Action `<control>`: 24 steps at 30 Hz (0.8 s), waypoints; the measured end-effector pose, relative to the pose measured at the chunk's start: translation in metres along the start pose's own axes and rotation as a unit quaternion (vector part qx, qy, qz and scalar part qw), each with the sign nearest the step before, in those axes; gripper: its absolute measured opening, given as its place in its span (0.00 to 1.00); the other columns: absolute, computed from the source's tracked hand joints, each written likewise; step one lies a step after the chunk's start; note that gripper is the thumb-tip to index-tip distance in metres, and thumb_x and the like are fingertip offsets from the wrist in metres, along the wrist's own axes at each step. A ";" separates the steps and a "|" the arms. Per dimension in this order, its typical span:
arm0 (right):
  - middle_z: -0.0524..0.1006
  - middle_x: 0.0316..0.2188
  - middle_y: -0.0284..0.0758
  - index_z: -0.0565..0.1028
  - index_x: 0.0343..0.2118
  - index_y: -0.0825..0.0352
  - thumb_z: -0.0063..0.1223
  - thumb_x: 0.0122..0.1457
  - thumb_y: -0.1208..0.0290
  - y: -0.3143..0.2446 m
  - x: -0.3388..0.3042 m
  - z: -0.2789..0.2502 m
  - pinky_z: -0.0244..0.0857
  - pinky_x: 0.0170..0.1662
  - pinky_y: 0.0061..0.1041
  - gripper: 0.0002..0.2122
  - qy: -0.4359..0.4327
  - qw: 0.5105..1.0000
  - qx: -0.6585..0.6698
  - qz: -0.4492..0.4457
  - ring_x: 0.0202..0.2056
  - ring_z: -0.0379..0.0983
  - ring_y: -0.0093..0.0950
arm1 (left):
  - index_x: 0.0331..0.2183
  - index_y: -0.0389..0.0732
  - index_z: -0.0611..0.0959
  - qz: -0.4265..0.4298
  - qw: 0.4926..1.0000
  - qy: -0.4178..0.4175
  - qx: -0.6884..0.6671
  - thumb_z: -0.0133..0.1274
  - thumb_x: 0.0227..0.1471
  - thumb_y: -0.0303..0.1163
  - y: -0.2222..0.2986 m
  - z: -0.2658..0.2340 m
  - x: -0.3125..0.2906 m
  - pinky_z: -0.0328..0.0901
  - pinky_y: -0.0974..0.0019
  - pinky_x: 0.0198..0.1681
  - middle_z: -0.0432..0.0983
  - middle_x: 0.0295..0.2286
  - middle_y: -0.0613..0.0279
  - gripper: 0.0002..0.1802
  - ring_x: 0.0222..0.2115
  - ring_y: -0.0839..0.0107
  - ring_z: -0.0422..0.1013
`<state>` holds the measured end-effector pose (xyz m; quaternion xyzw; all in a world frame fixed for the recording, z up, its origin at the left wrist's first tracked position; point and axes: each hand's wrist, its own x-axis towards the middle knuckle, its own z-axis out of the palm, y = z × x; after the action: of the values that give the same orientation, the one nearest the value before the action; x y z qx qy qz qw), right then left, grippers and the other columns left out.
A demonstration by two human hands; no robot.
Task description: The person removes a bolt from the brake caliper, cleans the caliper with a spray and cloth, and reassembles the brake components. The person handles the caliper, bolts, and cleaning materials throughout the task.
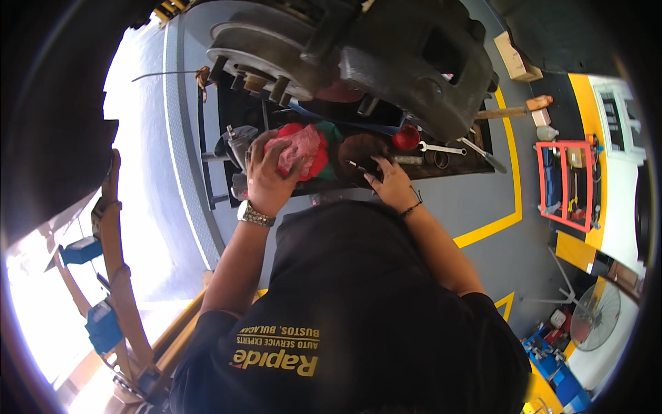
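My left hand (pixel 270 171), with a metal-banded watch at the wrist, is closed over a crumpled red, plastic-looking bag (pixel 303 148), its fingers curled around the near left side. A green cloth-like piece (pixel 329 165) lies against the bag. My right hand (pixel 392 185) is bent over a dark brown round thing (pixel 358 148). Between its thumb and forefinger sits a thin metal pin (pixel 356 166) with a bright end. Right of that hand, a combination wrench (pixel 443 148) lies beside a red round cup or cap (pixel 406 137) and a dark ring (pixel 437 159).
A wheel hub with studs (pixel 258 79) and a brake caliper (pixel 420 76) hang low above the work tray (pixel 462 165). A handled tool (pixel 488 155) lies at its right end. Farther right stand a red rack (pixel 565 183) and a fan (pixel 596 314).
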<state>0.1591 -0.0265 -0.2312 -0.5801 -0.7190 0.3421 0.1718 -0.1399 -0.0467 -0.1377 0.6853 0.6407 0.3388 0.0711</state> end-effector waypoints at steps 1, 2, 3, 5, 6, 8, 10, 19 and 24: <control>0.77 0.46 0.44 0.79 0.48 0.63 0.60 0.62 0.63 0.001 0.000 -0.001 0.72 0.48 0.41 0.14 0.013 1.000 0.003 -0.015 0.44 0.77 0.44 | 0.47 0.41 0.81 0.009 0.999 0.032 0.005 0.71 0.41 0.30 0.005 -0.004 0.006 0.67 0.49 0.56 0.72 0.52 0.48 0.28 0.53 0.48 0.70; 0.77 0.43 0.43 0.79 0.48 0.64 0.60 0.62 0.64 0.000 0.001 -0.004 0.72 0.45 0.37 0.14 0.010 1.000 0.012 -0.007 0.40 0.77 0.40 | 0.49 0.41 0.80 0.017 0.998 0.065 0.012 0.72 0.40 0.30 0.009 -0.008 0.012 0.67 0.49 0.56 0.71 0.53 0.47 0.31 0.54 0.47 0.69; 0.77 0.41 0.41 0.79 0.48 0.64 0.60 0.62 0.65 -0.002 0.003 -0.012 0.72 0.42 0.34 0.14 0.026 0.999 0.026 -0.016 0.37 0.77 0.36 | 0.50 0.41 0.79 0.029 0.994 0.101 0.018 0.73 0.39 0.30 0.014 -0.012 0.020 0.67 0.48 0.56 0.71 0.53 0.46 0.34 0.55 0.47 0.68; 0.77 0.39 0.38 0.79 0.49 0.65 0.59 0.63 0.68 -0.014 0.013 -0.035 0.72 0.37 0.27 0.13 0.117 0.990 0.049 -0.061 0.31 0.77 0.28 | 0.57 0.42 0.74 0.062 0.983 0.172 0.019 0.76 0.36 0.32 0.023 -0.021 0.040 0.67 0.47 0.57 0.65 0.56 0.41 0.44 0.58 0.43 0.65; 0.77 0.39 0.37 0.78 0.49 0.65 0.58 0.63 0.70 -0.023 0.022 -0.055 0.71 0.36 0.25 0.13 0.179 0.979 0.061 -0.077 0.30 0.76 0.24 | 0.58 0.43 0.74 0.082 0.973 0.216 0.016 0.76 0.35 0.32 0.026 -0.025 0.051 0.67 0.48 0.57 0.64 0.57 0.40 0.46 0.57 0.43 0.65; 0.78 0.40 0.43 0.77 0.48 0.71 0.53 0.65 0.70 -0.046 0.040 -0.108 0.70 0.48 0.36 0.12 0.282 0.952 0.118 -0.007 0.42 0.76 0.40 | 0.59 0.44 0.73 0.111 0.959 0.261 0.016 0.77 0.33 0.33 0.032 -0.035 0.071 0.68 0.50 0.57 0.62 0.58 0.39 0.50 0.57 0.44 0.65; 0.78 0.43 0.44 0.76 0.50 0.72 0.41 0.71 0.66 -0.073 0.057 -0.175 0.67 0.54 0.35 0.16 0.392 0.891 -0.086 -0.214 0.46 0.76 0.37 | 0.61 0.43 0.71 0.119 0.961 0.251 0.012 0.78 0.31 0.34 0.035 -0.043 0.086 0.69 0.50 0.57 0.60 0.59 0.39 0.54 0.58 0.44 0.65; 0.78 0.44 0.44 0.74 0.51 0.71 0.49 0.69 0.62 -0.083 0.090 -0.210 0.68 0.52 0.37 0.17 0.472 0.853 -0.048 -0.218 0.47 0.75 0.37 | 0.58 0.38 0.73 -0.042 0.975 0.199 -0.087 0.73 0.40 0.33 -0.012 -0.010 0.048 0.67 0.50 0.57 0.67 0.56 0.45 0.43 0.56 0.44 0.67; 0.77 0.38 0.34 0.73 0.47 0.70 0.52 0.67 0.73 -0.004 0.036 -0.115 0.71 0.41 0.26 0.09 0.278 0.953 0.117 0.005 0.37 0.75 0.24 | 0.49 0.47 0.83 -0.094 0.987 -0.093 0.092 0.61 0.52 0.37 -0.042 0.027 -0.013 0.62 0.46 0.59 0.74 0.52 0.56 0.21 0.59 0.51 0.65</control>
<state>0.2206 0.0408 -0.1524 -0.6318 -0.5949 0.2496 0.4297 -0.1591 -0.0423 -0.1853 0.6545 0.7211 0.2046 0.0986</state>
